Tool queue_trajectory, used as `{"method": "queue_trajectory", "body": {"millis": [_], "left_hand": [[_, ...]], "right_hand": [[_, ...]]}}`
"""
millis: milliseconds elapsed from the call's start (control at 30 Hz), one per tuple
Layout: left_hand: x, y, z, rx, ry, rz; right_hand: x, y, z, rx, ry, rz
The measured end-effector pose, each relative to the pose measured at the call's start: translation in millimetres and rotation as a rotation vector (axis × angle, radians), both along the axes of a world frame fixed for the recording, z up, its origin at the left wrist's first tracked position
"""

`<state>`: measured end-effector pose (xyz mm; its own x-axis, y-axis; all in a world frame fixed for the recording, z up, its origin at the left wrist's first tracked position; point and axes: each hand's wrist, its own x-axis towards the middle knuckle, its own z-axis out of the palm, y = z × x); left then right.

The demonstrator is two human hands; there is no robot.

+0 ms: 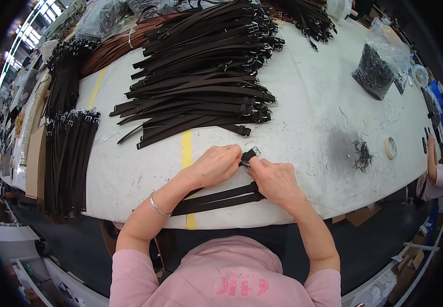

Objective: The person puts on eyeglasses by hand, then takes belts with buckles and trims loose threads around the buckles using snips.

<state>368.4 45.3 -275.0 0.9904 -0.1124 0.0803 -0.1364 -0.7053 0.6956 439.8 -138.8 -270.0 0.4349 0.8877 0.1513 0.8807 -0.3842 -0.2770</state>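
Both my hands meet over the near part of the white table, working at the buckle end of a dark belt (pixel 250 154) with a silver buckle. My left hand (pixel 220 162) has its fingers pinched on the belt just left of the buckle. On the other side, my right hand (pixel 274 179) grips the same belt below the buckle. Its dark strap (pixel 216 199) runs folded to the left beneath my forearm. Some of the strap is hidden by my hands. Beyond them lies a large pile of dark belts (pixel 196 82), buckles facing right.
Bundles of buckled belts (pixel 70 158) hang over the table's left edge. A yellow line (pixel 187 148) crosses the white table (pixel 303 123). To the right are dark thread scraps (pixel 363 155), a tape roll (pixel 390 147) and a plastic bag of small dark pieces (pixel 374 71). Another person's arm (pixel 432 158) rests at far right.
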Motion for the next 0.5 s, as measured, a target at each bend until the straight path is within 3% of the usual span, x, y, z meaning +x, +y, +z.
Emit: {"method": "queue_trajectory", "body": {"millis": [100,300,500], "left_hand": [[2.4,2.0,-3.8,-0.035,-0.065,0.016],[2.1,0.7,15.4,-0.525,0.254,0.265],[2.5,0.1,12.6,-0.549,0.238,0.274]], "right_hand": [[-0.9,0.0,0.6,-0.035,0.055,-0.023],[2.9,-9.3,8.4,-0.074,0.151,-0.122],[2.2,-1.8,13.0,-0.11,0.206,-0.129]]}}
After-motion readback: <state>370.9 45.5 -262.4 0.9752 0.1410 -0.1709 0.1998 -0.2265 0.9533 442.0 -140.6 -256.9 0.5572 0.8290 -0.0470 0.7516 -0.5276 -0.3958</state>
